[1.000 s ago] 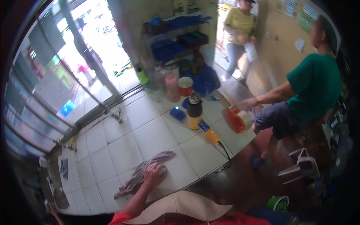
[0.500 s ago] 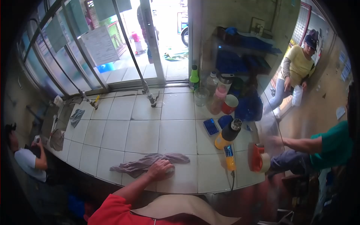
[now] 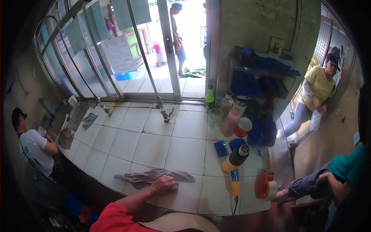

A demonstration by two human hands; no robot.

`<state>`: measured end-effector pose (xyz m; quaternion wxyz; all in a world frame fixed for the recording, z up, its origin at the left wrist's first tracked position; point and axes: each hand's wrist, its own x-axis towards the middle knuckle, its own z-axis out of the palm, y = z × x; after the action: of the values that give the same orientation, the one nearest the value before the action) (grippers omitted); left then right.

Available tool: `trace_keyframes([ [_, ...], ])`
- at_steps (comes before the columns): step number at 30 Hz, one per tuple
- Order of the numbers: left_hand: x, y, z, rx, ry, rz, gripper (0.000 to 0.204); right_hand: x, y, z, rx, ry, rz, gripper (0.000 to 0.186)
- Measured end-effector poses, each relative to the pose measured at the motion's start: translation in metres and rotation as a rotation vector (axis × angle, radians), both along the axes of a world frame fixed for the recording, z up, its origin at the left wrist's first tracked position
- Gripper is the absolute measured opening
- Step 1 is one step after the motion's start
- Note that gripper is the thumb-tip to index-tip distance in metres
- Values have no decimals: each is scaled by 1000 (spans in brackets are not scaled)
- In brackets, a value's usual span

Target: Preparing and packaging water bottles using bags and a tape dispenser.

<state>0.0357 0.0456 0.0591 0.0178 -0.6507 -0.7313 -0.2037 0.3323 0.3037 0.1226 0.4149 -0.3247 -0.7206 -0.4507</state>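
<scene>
The left hand (image 3: 164, 185) rests at the near side of a crumpled mauve cloth (image 3: 141, 177), its fingers bent inward and the palm turned down. Something pale shows beneath the fingertips, but I cannot tell whether they grip that, a fold of the cloth, or merely press on it. The right hand is out of view.

The cloth lies stretched sideways across the white-tiled tabletop (image 3: 150, 149), near its front edge, probably because that puts it within easy reach of the arm. Its loose, bunched folds suggest it is dropped there rather than laid out.

To the right, a yellow and black heat gun (image 3: 234, 158) stands with its nozzle pointing up, a sensible way to keep a hot end off the tiles. Its handle points toward the person, handy for picking up, and the cord (image 3: 235, 205) runs over the front edge. A red tape dispenser (image 3: 264, 183) sits by the right-hand edge, likely to stay accessible from that side.

Behind these, a red cup (image 3: 241, 131), a pink bottle (image 3: 230, 123), a clear glass (image 3: 215, 117) and a green bottle (image 3: 210, 97) cluster near the wall, presumably kept back from the working side.
</scene>
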Motion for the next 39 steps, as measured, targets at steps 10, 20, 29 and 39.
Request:
trace_keyframes([
  [10,-3,-2,1,-26,-20,-33,27,10,-17,-5,-8,-99,-236,43],
  [20,-11,1,1,5,-32,-30,26,4,-52,-6,-3,-208,-495,37],
  [29,-5,-11,-14,25,-46,-39,28,-45,-51,-2,32,-149,-736,33],
  [39,-162,202,63,58,80,313,59,-29,-40,-6,34,-246,-1012,29],
])
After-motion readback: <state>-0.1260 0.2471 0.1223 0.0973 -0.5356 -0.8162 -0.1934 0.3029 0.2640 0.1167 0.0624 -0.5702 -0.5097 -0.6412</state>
